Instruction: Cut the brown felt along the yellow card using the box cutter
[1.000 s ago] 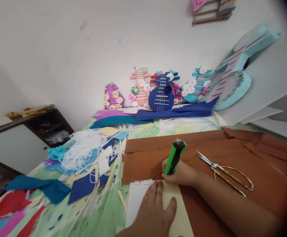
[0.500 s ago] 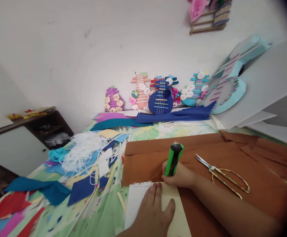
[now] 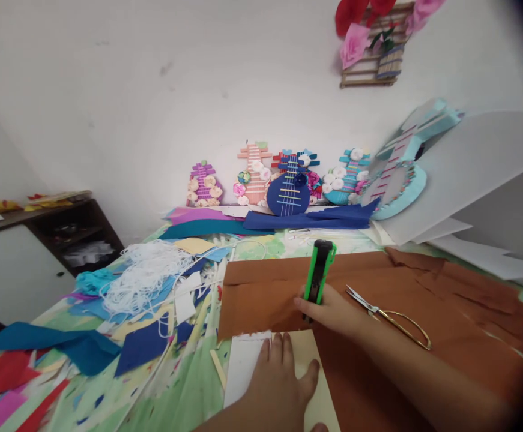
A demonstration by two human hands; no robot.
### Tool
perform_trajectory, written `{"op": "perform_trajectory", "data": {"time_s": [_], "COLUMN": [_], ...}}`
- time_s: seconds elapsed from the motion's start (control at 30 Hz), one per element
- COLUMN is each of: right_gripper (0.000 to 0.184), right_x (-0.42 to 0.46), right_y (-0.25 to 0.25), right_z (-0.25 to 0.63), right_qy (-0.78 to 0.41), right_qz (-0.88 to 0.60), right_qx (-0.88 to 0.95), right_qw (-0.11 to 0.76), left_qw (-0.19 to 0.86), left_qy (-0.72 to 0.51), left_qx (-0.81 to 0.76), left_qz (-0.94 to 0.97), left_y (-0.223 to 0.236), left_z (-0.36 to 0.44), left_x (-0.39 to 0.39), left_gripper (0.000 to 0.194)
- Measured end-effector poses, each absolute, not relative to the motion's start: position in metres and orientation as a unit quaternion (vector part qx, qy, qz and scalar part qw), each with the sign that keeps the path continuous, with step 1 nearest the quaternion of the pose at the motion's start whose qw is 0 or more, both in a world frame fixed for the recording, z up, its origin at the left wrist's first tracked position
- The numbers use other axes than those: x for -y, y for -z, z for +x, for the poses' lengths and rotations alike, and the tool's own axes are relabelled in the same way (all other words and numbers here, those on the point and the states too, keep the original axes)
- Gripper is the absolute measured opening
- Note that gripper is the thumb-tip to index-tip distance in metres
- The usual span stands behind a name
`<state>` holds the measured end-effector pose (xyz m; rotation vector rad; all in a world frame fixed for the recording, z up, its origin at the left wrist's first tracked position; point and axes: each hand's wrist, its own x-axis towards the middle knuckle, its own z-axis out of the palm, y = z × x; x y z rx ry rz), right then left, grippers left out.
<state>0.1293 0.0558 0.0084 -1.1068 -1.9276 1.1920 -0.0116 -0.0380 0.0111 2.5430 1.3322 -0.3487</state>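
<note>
My left hand [image 3: 275, 379] lies flat with its fingers spread, over a white sheet [image 3: 242, 366] and a pale yellow card [image 3: 305, 348]. My right hand [image 3: 331, 312] is closed around a green and black box cutter [image 3: 317, 271], which stands nearly upright just beyond the yellow card's top edge. Its lower end is hidden, so I cannot tell whether the blade is out. Brown fabric [image 3: 261, 282] spreads beneath the card and both hands. Gold-handled scissors [image 3: 385, 315] rest on the fabric, beside my right forearm.
White string [image 3: 144, 279] and coloured scraps, including a navy piece [image 3: 142, 348], cover the table's left side. Decorated miniature lutes, one of them blue [image 3: 288, 195], stand along the wall. A large light-blue lute [image 3: 400, 192] leans at right. A cabinet [image 3: 27, 276] stands at left.
My right hand has lifted the box cutter slightly and turned it more upright. My left hand stays on the sheets. The camera view has tilted up and shifted a little right.
</note>
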Motion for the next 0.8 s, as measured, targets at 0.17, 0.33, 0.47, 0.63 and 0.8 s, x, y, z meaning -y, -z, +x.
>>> {"op": "perform_trajectory", "data": {"time_s": [0.17, 0.33, 0.47, 0.63, 0.8], "right_gripper": [0.023, 0.023, 0.025, 0.027, 0.023], "right_x": [-0.050, -0.055, -0.060, -0.060, -0.058], "right_y": [-0.008, 0.012, 0.023, 0.024, 0.019], "right_z": [0.139, 0.140, 0.142, 0.146, 0.147], "right_qy": [-0.453, -0.512, -0.529, -0.541, -0.503], "right_qz": [-0.422, -0.422, -0.433, -0.436, -0.434], "right_qx": [0.726, 0.654, 0.630, 0.631, 0.685], "right_qw": [0.300, 0.363, 0.369, 0.345, 0.301], "left_qw": [0.081, -0.102, -0.260, -0.284, -0.269], "left_qy": [0.129, -0.055, -0.220, -0.277, -0.324], "left_qx": [-0.414, -0.333, -0.313, -0.329, -0.330], "left_qz": [0.898, 0.936, 0.887, 0.857, 0.845], "left_y": [-0.014, 0.034, 0.069, 0.070, 0.057], "left_z": [-0.009, -0.013, -0.014, -0.011, -0.010], "left_x": [0.035, 0.027, 0.021, 0.017, 0.017], "left_gripper": [0.066, 0.032, 0.012, 0.006, 0.003]}}
